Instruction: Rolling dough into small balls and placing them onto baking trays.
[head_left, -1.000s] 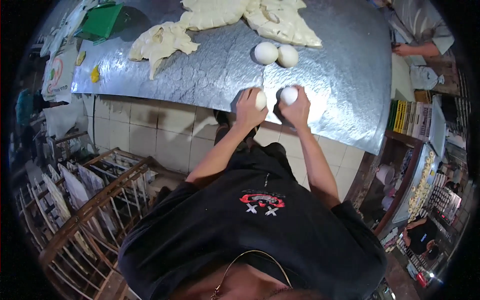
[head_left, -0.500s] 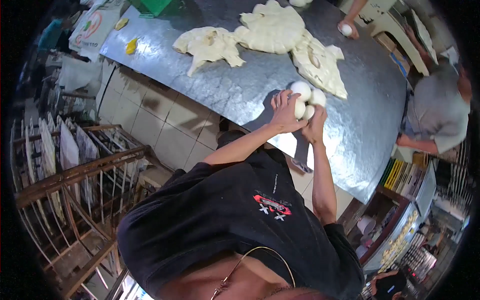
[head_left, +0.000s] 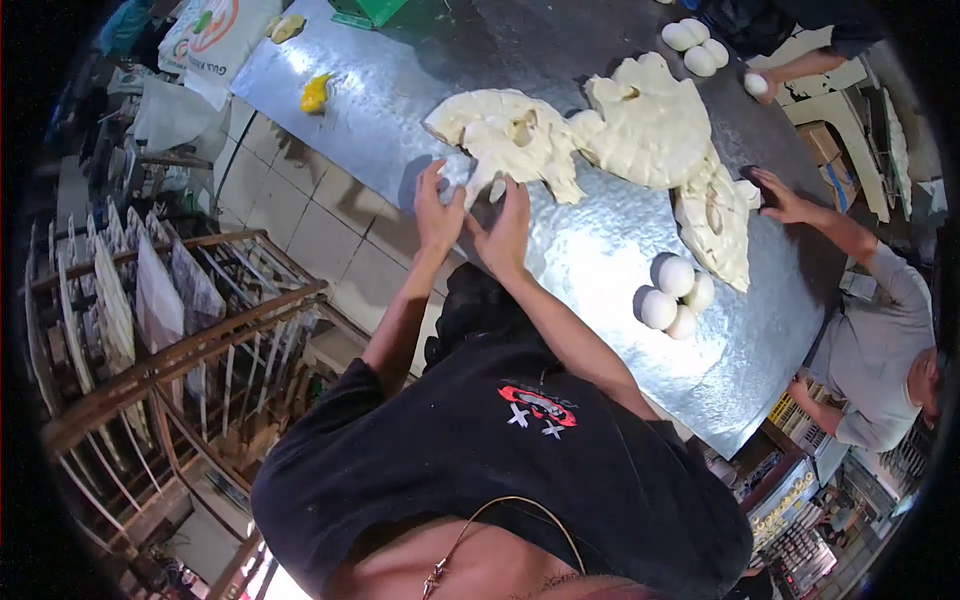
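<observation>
My left hand (head_left: pixel 438 212) and my right hand (head_left: pixel 504 230) are at the near edge of the metal table, fingers apart and slightly curled. Between them hangs a narrow tail of a large, pale dough piece (head_left: pixel 510 125). My right fingertips reach the dough's near edge; whether they press on it I cannot tell. The left fingers are just beside the tail. Further right, a bigger dough slab (head_left: pixel 650 120) joins a long strip of dough (head_left: pixel 715 220). A cluster of several smooth white dough balls (head_left: pixel 677 295) sits on the table to the right of my hands.
The metal table (head_left: pixel 370 140) carries a yellow lump (head_left: pixel 315 94) and a green container (head_left: pixel 368 12) at the far left. More dough balls (head_left: pixel 695 45) lie at the back. One co-worker's hand (head_left: pixel 785 195) is by the dough strip; another person's hand holds a ball (head_left: pixel 756 84). A wooden rack (head_left: pixel 180 350) stands left.
My hands have let go of the cluster of dough balls, which now rests on the table. Both moved left to the dough piece. A co-worker's hand has come onto the table at right.
</observation>
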